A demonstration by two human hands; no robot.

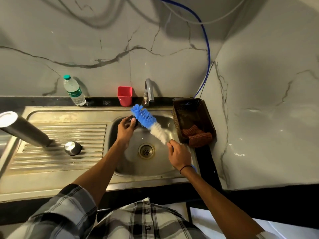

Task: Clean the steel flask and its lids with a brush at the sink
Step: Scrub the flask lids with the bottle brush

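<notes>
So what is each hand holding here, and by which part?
Left hand grips a small dark lid round its side. Right hand holds the brush by its handle end.

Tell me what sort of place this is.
Most likely a home kitchen sink corner: a steel sink with a ribbed drainboard, a tap against marble-look wall tiles, and a dish basket beside the basin.

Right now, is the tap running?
Off, as far as shows: no stream falls from the tap into the sink basin.
</notes>
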